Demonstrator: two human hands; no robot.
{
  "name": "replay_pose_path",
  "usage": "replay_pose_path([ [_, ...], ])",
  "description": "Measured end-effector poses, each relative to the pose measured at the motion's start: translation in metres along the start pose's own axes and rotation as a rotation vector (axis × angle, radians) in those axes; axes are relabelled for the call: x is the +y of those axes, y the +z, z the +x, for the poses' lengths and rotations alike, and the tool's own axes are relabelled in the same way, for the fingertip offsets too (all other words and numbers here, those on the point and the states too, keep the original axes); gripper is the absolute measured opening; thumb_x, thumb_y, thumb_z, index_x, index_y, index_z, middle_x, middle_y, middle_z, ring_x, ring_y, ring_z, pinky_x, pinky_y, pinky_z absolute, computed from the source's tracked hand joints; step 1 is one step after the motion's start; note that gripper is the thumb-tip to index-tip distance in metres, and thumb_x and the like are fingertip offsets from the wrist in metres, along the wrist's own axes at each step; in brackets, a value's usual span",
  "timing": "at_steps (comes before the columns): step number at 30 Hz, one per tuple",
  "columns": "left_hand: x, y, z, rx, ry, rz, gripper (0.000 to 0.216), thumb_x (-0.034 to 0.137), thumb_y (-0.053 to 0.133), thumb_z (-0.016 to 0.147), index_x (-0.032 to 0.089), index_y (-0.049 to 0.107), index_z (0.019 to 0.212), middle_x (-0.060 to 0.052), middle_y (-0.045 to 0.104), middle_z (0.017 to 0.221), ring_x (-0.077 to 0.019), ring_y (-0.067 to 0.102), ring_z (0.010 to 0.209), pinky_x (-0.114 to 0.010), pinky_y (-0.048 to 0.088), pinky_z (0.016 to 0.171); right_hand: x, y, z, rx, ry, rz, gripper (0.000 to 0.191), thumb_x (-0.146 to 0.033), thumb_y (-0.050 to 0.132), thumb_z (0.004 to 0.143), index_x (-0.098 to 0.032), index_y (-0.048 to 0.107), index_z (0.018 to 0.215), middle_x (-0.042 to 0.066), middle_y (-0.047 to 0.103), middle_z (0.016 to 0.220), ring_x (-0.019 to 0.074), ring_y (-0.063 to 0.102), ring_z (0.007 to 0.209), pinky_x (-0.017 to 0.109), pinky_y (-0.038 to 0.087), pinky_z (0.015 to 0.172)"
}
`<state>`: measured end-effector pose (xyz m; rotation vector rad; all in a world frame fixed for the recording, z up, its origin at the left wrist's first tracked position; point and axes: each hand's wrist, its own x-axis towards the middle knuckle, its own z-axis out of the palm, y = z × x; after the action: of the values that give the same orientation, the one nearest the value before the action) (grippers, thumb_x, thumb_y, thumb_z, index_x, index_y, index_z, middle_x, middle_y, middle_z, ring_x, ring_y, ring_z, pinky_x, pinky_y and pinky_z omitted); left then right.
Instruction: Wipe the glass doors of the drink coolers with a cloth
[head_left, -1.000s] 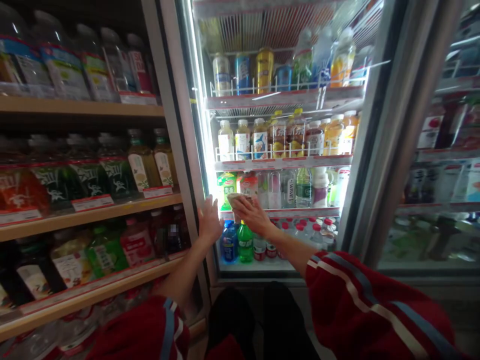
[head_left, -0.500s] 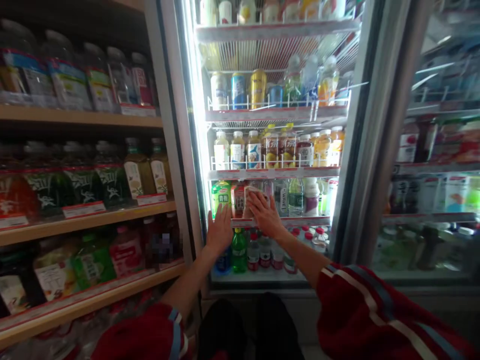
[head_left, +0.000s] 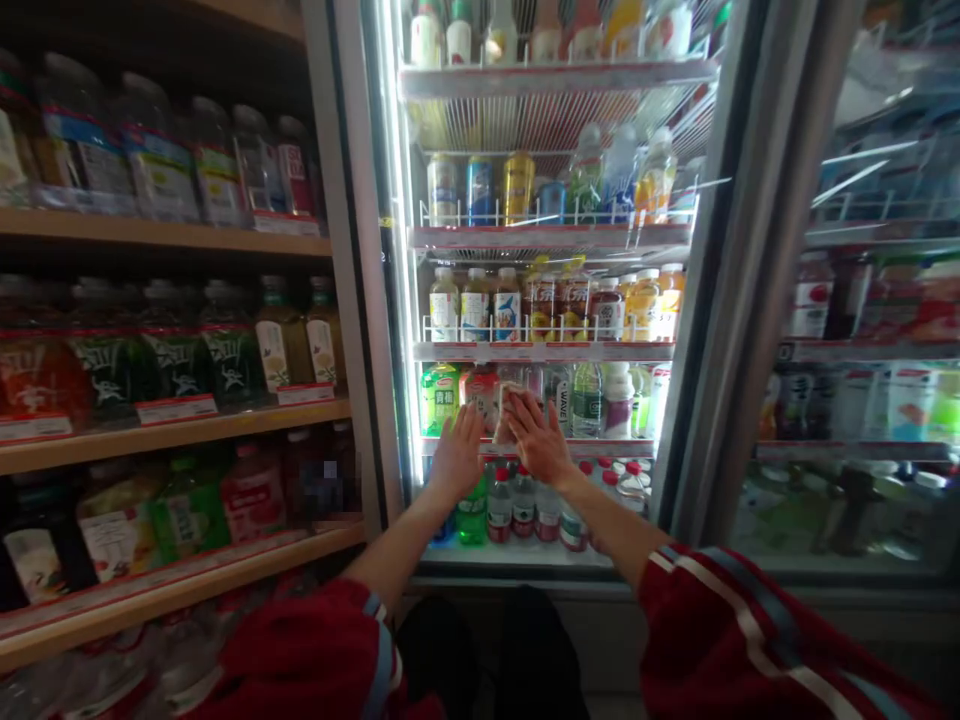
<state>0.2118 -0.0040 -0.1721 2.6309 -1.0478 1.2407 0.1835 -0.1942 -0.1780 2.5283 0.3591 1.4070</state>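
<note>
Upright before me is the glass door point(head_left: 551, 250) of a lit drinks cooler. My right hand point(head_left: 541, 435) lies against the glass with a pale, crumpled cloth point(head_left: 501, 428) pressed beneath its fingers. Part of the cloth is hidden by that hand. To the left of it, my left hand point(head_left: 457, 455) has its fingers stretched out and holds nothing. It is at the glass, in front of the lower shelves; whether its palm touches I cannot tell. Behind the hands stand a green drink bottle point(head_left: 439, 395) and a clear bottle with a green label point(head_left: 587, 400).
Wooden shelves point(head_left: 172, 425) full of bottles run along the left, close to my left arm. A metal door frame point(head_left: 757, 300) separates this cooler from a second glass-fronted cooler point(head_left: 870, 400) on the right. My dark-clad knees point(head_left: 540, 650) are below the door.
My left hand has shifted right, nearer the other hand. My right hand and the cloth have moved slightly right and down over the glass. The view has shifted a little.
</note>
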Motion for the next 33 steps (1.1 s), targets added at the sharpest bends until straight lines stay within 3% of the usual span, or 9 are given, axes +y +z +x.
replay_pose_path([
  [4, 0.006, 0.003, 0.001, 0.022, 0.016, -0.022, 0.062, 0.017, 0.046, 0.079, 0.006, 0.032, 0.139, -0.016, 0.027, 0.150, -0.0246, 0.020, 0.141, -0.045, 0.023, 0.114, 0.003, 0.002, -0.015, -0.028, -0.078, -0.007, 0.053, -0.015, 0.048, 0.082, -0.018, 0.046, 0.135, 0.010, 0.037, 0.146, 0.0262, 0.026, 0.138, 0.053, 0.004, 0.113],
  [7, 0.010, 0.004, 0.002, 0.024, 0.011, -0.020, 0.062, 0.018, 0.046, 0.079, 0.006, 0.033, 0.139, -0.016, 0.027, 0.150, -0.0249, 0.021, 0.140, -0.044, 0.022, 0.114, 0.009, -0.002, -0.014, -0.005, -0.005, -0.021, 0.055, -0.017, 0.050, 0.082, -0.018, 0.043, 0.137, 0.011, 0.037, 0.146, 0.0280, 0.026, 0.138, 0.056, 0.004, 0.112],
  [12, 0.019, 0.005, 0.003, 0.019, 0.037, -0.018, 0.066, 0.017, 0.047, 0.077, 0.007, 0.032, 0.140, -0.015, 0.027, 0.150, -0.0251, 0.020, 0.141, -0.045, 0.021, 0.114, 0.014, -0.013, -0.002, -0.009, 0.099, -0.041, 0.048, -0.022, 0.055, 0.082, -0.026, 0.052, 0.130, 0.009, 0.031, 0.150, 0.0355, 0.021, 0.139, 0.063, 0.008, 0.108],
  [17, 0.026, 0.006, 0.004, 0.022, 0.066, -0.020, 0.065, 0.018, 0.046, 0.077, 0.008, 0.032, 0.140, -0.014, 0.028, 0.150, -0.0248, 0.022, 0.140, -0.046, 0.024, 0.113, 0.013, -0.004, -0.009, -0.006, 0.028, -0.082, 0.052, -0.017, 0.046, 0.085, -0.014, 0.044, 0.137, 0.012, 0.035, 0.148, 0.0306, 0.024, 0.138, 0.058, 0.008, 0.111],
  [21, 0.028, 0.006, 0.004, 0.009, 0.072, -0.018, 0.064, 0.016, 0.046, 0.077, 0.007, 0.033, 0.139, -0.014, 0.027, 0.150, -0.0250, 0.022, 0.140, -0.046, 0.023, 0.114, 0.006, 0.008, -0.019, -0.037, 0.055, -0.058, 0.058, -0.015, 0.046, 0.082, -0.010, 0.038, 0.140, 0.014, 0.034, 0.148, 0.0301, 0.024, 0.138, 0.054, 0.016, 0.111],
  [24, 0.029, 0.006, 0.003, 0.013, 0.082, -0.024, 0.063, 0.016, 0.045, 0.078, 0.007, 0.033, 0.139, -0.014, 0.029, 0.149, -0.0250, 0.022, 0.140, -0.046, 0.022, 0.114, 0.002, 0.013, -0.025, -0.094, 0.057, -0.030, 0.061, -0.016, 0.048, 0.081, -0.011, 0.037, 0.141, 0.014, 0.031, 0.149, 0.0314, 0.022, 0.139, 0.053, 0.021, 0.110],
  [28, 0.030, 0.006, 0.004, 0.024, 0.101, -0.040, 0.065, 0.018, 0.044, 0.079, 0.008, 0.030, 0.141, -0.014, 0.029, 0.150, -0.0255, 0.021, 0.141, -0.047, 0.021, 0.114, 0.013, 0.008, -0.030, -0.158, -0.051, -0.008, 0.056, -0.020, 0.050, 0.082, -0.017, 0.043, 0.138, 0.012, 0.032, 0.149, 0.0296, 0.023, 0.139, 0.050, 0.024, 0.110],
  [33, 0.034, 0.006, 0.006, 0.027, 0.094, -0.053, 0.066, 0.017, 0.045, 0.078, 0.009, 0.031, 0.141, -0.014, 0.028, 0.150, -0.0259, 0.021, 0.140, -0.048, 0.019, 0.114, 0.025, 0.002, -0.027, -0.118, -0.079, -0.051, 0.045, -0.024, 0.044, 0.090, -0.018, 0.047, 0.135, 0.010, 0.033, 0.149, 0.0288, 0.027, 0.138, 0.054, 0.024, 0.109],
])
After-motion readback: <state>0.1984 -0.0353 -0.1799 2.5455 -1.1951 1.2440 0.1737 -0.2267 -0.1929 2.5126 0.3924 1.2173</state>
